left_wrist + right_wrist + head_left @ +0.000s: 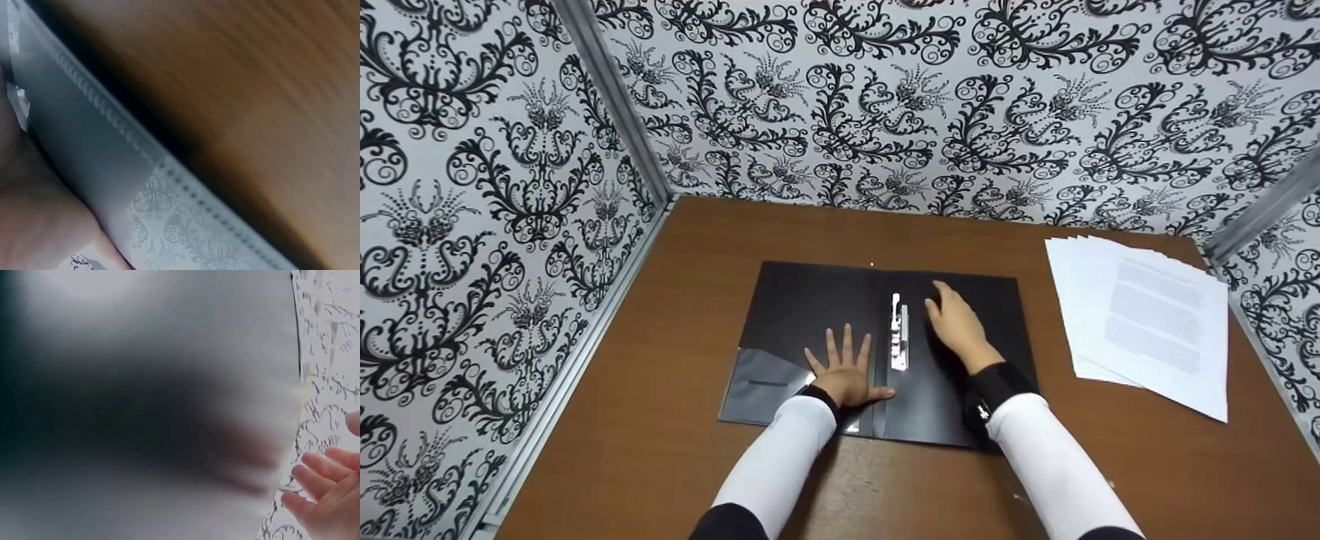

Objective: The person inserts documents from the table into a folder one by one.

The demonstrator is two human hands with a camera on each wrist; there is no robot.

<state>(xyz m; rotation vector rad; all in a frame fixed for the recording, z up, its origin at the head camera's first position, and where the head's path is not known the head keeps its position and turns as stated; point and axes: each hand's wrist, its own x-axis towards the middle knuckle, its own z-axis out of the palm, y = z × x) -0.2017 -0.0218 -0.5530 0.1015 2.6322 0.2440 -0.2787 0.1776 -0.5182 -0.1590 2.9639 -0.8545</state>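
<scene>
A black folder (810,307) lies open flat on the brown table (660,420), with a metal clip (899,341) along its spine. My left hand (846,369) presses flat on the left inner cover, fingers spread and straight. On the right inner cover rests my right hand (956,322), its fingers loosely extended beside the clip. In the left wrist view the folder's glossy edge (112,169) runs across the blurred table. In the right wrist view the fingers (320,489) show at the lower right beside the blurred folder surface (140,410).
A fanned stack of printed white sheets (1147,322) lies on the table to the right of the folder. Patterned black-and-white walls (885,112) close in the table at the back and on both sides.
</scene>
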